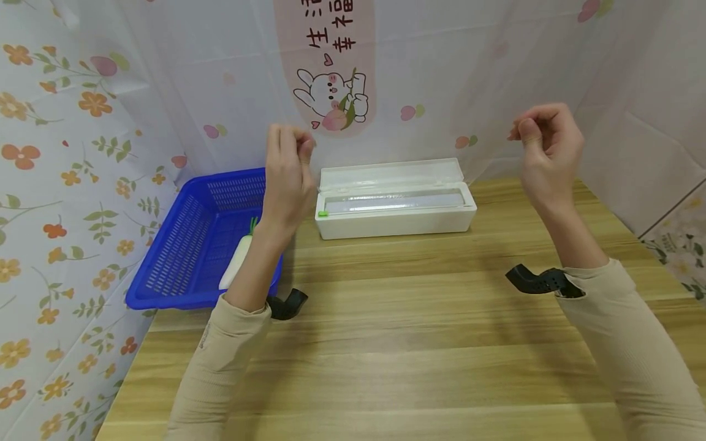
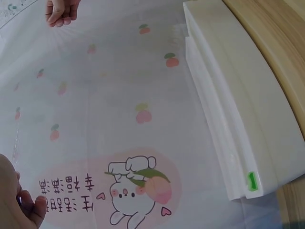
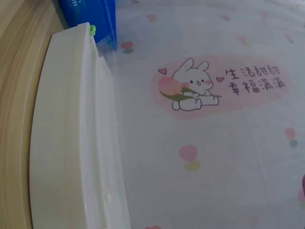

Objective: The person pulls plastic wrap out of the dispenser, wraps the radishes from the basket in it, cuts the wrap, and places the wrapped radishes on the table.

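Note:
A sheet of clear cling film (image 2: 64, 40) is stretched between my hands, faint against the curtain, with creases fanning out below the right hand. My left hand (image 1: 289, 174), raised at centre left, pinches one side of it with curled fingers. Level with it on the right, my right hand (image 1: 551, 156) pinches the other side between thumb and fingers. Below and between them stands a long white cling film box (image 1: 397, 225) on the table, its lid (image 1: 391, 174) raised at the back. A green slider (image 1: 323, 214) sits at the box's left end.
A blue plastic basket (image 1: 165, 269) stands at the left, partly behind my left arm. In it lies a white radish (image 1: 237, 260) with green stalks. A printed curtain (image 1: 419, 73) hangs behind the wooden table (image 1: 413, 343).

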Motion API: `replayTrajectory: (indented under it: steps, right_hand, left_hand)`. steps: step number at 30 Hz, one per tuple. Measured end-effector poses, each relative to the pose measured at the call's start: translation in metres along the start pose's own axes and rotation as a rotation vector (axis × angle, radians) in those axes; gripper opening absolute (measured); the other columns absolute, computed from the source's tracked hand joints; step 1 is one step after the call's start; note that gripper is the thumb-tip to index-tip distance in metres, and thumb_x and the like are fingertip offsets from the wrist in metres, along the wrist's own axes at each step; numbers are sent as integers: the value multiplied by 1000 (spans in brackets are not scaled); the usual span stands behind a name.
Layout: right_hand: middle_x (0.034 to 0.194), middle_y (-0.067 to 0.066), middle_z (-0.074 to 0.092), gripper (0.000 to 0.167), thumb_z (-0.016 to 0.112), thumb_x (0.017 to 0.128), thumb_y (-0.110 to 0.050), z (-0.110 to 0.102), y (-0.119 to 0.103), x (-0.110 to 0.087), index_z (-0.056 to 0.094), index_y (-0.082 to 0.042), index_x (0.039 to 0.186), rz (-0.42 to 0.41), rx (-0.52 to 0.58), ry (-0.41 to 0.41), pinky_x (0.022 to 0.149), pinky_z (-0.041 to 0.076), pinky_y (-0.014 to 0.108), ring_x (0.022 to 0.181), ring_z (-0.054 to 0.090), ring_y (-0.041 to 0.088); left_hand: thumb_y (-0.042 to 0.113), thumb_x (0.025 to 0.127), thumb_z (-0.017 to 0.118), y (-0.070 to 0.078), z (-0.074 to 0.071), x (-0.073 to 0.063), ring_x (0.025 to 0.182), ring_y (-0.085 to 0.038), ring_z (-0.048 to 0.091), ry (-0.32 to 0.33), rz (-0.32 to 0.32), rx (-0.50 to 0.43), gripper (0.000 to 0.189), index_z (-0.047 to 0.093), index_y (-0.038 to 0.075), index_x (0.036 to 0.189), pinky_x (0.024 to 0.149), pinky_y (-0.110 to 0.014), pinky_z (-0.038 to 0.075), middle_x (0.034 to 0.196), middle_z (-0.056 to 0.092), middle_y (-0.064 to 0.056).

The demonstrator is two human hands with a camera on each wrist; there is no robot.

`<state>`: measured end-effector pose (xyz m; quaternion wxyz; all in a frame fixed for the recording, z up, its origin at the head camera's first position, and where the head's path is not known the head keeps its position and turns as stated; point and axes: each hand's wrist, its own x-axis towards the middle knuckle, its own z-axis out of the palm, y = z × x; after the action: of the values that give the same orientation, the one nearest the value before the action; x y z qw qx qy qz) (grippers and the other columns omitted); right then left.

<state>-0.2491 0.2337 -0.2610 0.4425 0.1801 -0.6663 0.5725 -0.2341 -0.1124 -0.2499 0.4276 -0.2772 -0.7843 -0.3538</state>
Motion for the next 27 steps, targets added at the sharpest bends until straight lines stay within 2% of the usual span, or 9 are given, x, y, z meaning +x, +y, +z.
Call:
replayTrajectory:
  steps: [7,14,19,24,27]
  right_hand:
    - [81,5,59,11,55,99,6,-7,-2,-11,60,11,90,11,202,-10,70,44,25,68,54,15]
    - [82,8,59,12,53,99,9,-14,-4,-24,56,16,89,-4,299,-64,66,40,23,68,51,16]
    - [83,11,59,12,53,97,12,-18,-5,-33,55,18,88,0,369,-73,65,43,22,69,52,17]
    - [82,12,59,13,49,97,14,-24,-6,-42,54,17,85,30,429,-91,66,44,22,69,53,18]
    - [82,13,59,14,48,97,16,-27,-6,-48,54,17,84,53,475,-107,67,44,22,70,53,19]
  left_hand:
    - [5,108,39,5,-3,-11,84,-31,44,7,24,-57,21,51,-10,99,73,-31,35,98,44,-23]
    - [0,105,45,10,-8,-23,82,-29,42,19,45,-92,14,51,-9,95,72,-31,34,91,44,-21]
    - [-3,105,43,11,-15,-33,76,-24,41,-61,25,-204,13,50,-9,96,69,-27,33,90,47,-21]
    - [-7,103,45,13,-21,-45,69,-17,41,-161,-37,-352,8,50,-8,97,61,-25,33,86,47,-17]
    - [-9,102,47,14,-24,-54,67,-15,41,-226,-81,-402,7,52,-7,97,60,-24,34,82,46,-12]
